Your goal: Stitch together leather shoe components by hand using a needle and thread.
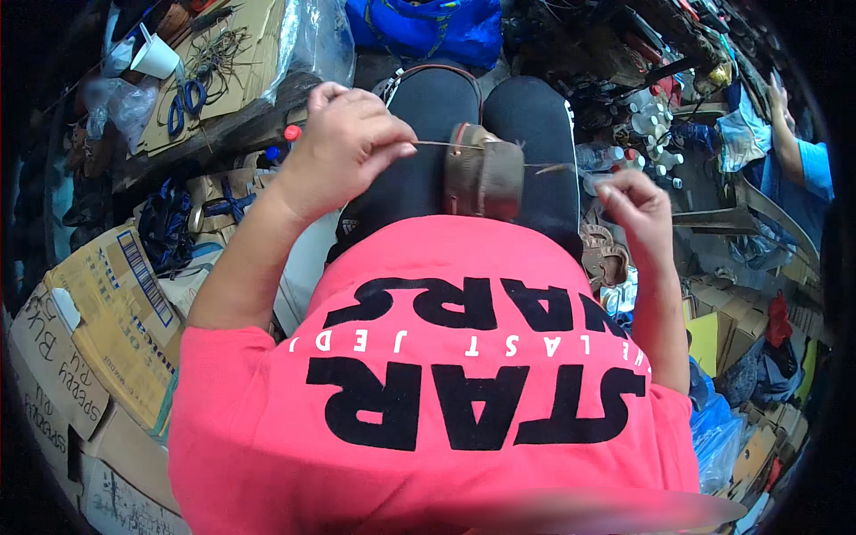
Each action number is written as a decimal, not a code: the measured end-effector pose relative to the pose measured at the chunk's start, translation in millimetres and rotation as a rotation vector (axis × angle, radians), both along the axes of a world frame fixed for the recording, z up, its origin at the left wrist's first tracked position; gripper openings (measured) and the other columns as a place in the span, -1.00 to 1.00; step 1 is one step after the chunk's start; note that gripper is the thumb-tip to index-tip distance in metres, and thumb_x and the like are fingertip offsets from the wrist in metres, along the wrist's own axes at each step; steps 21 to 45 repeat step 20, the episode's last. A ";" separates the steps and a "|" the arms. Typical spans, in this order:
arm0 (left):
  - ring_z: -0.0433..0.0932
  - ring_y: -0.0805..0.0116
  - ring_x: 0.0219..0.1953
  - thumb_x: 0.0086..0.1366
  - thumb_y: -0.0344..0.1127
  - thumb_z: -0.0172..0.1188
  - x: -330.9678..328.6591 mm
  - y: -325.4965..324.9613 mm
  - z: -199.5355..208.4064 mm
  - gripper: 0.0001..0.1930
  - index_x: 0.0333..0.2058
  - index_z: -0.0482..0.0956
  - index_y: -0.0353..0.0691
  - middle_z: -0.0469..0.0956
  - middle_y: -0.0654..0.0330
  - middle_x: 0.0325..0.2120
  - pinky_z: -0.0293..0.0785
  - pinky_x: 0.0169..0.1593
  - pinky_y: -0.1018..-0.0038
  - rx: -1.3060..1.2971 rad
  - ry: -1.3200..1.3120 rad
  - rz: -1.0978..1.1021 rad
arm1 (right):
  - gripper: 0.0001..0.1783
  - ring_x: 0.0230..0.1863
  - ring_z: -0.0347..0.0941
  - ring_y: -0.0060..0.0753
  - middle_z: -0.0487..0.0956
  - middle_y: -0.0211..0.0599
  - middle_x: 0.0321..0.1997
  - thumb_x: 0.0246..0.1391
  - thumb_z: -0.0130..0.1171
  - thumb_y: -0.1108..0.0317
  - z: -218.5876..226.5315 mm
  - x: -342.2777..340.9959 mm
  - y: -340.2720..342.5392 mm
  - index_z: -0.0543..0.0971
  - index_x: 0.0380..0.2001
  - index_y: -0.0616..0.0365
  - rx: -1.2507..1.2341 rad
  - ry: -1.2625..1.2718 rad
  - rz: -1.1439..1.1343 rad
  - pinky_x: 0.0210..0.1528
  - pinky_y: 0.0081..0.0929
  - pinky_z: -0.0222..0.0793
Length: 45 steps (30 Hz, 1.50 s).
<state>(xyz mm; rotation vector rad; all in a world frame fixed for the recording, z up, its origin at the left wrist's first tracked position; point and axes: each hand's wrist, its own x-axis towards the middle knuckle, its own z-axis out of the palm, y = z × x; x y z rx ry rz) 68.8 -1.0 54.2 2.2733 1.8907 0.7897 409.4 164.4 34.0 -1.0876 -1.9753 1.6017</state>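
A brown leather piece [483,178], possibly part of a shoe, rests between my thighs, held by neither hand. Thin thread [437,144] stretches from its upper left side to my left hand [352,147], whose thumb and forefinger are pinched on it. From the other side of the leather, another length of thread runs toward my right hand [637,207]. That hand is raised off to the right, fingers closed in a pinch at the thread's end; the fingertips are slightly blurred. A brown strap [437,68] passes over my left knee.
Blue-handled scissors [185,107] and a white cup [156,55] lie on cardboard at upper left. Cardboard boxes [116,308] crowd the left. A blue bag [428,27] sits ahead. Plastic bottles [646,120] cluster at right, where another person's arm [786,134] shows.
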 end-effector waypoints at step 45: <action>0.53 0.11 -0.01 0.33 -0.33 0.15 -8.8 29.5 -26.4 -0.80 -0.09 0.55 -0.18 0.54 0.17 -0.12 0.34 0.14 0.23 0.013 -1.766 -0.477 | -0.71 -0.39 0.29 -0.64 0.45 -0.50 -0.34 0.30 0.04 0.20 7.9 -40.0 3.0 0.43 -0.01 0.11 0.029 0.015 0.064 -0.29 -0.66 0.25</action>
